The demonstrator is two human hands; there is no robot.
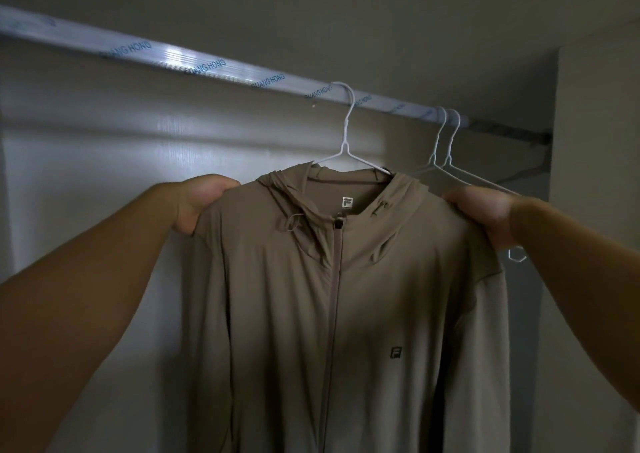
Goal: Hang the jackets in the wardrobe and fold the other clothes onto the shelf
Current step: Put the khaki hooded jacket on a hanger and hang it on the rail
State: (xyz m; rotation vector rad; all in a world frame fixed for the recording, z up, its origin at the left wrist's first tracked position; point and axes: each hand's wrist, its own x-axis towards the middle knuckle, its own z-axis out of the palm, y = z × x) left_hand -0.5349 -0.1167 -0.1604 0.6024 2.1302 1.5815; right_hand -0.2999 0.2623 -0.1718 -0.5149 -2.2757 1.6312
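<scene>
A tan zip-up hooded jacket (346,296) hangs on a white wire hanger (346,134) whose hook sits over the wardrobe rail (207,66). The zip is closed and the hood droops around the collar. My left hand (199,201) grips the jacket's left shoulder, fingers curled behind the fabric. My right hand (485,213) grips the right shoulder the same way. Both arms reach up from the lower corners.
Two bare white wire hangers (446,141) hang on the rail just right of the jacket, close behind my right hand. The rail is wrapped in printed plastic film. The wardrobe's back panel (104,175) is pale; its side wall (595,141) stands at the right.
</scene>
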